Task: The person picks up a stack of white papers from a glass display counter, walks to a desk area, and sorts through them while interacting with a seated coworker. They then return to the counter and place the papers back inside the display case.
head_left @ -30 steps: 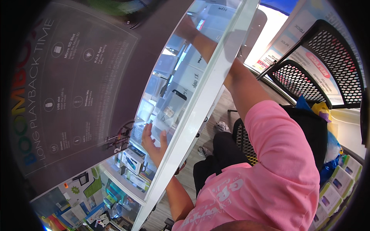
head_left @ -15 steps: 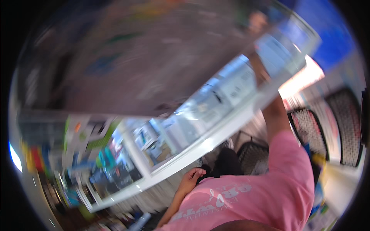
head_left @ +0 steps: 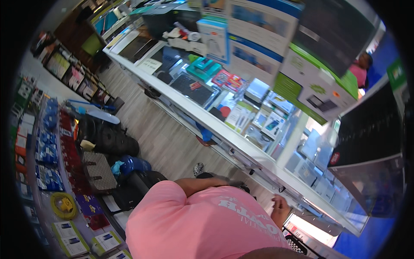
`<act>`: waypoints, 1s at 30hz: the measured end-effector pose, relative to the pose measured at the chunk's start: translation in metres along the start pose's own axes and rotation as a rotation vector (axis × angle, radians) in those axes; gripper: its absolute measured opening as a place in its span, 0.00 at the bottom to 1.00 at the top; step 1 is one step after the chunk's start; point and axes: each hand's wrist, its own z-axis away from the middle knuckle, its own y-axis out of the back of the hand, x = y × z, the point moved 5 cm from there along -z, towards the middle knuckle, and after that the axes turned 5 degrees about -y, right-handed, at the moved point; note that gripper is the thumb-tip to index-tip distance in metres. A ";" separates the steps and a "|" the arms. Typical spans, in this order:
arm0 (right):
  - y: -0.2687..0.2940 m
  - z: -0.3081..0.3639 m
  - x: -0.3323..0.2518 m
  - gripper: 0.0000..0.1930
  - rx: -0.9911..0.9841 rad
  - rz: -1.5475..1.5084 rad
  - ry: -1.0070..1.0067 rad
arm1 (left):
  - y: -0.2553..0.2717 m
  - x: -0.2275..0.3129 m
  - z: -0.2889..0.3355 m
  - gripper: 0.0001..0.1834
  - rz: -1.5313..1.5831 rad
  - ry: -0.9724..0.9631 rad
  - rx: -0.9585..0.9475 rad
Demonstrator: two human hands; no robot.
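Note:
My right hand hangs beside the front of a white-framed glass display counter, its fingers loosely bent and apart, with nothing seen in them. My left forearm crosses in front of my pink shirt; the hand at its end is mostly hidden and blurred at my waist. Under the counter's glass lie boxed phone accessories, a teal case and a dark flat device. On the counter's far side stands a green and white box beside a large black box.
A wood-look floor aisle runs between the counter and a shelf of blue packets on the left. Black bags and a blue round container stand along that shelf. Behind the counter boxes another person shows partly.
The view has swung round along the counter. My right arm, earlier stretched out over the counter, is now down at my side. My left arm now lies across my front.

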 end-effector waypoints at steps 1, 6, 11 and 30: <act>-0.025 0.006 -0.034 0.12 -0.141 0.033 -0.052 | 0.004 -0.006 0.007 0.22 0.013 0.000 0.040; -0.131 0.013 -0.196 0.13 -0.538 0.055 0.309 | -0.001 -0.069 0.058 0.21 0.127 0.013 0.211; -0.243 0.009 -0.320 0.13 -0.667 0.030 0.509 | -0.008 -0.137 0.119 0.21 0.210 0.035 0.326; -0.521 -0.014 -0.483 0.14 -0.806 -0.245 0.579 | 0.285 -0.134 0.696 0.24 -0.146 -0.183 2.301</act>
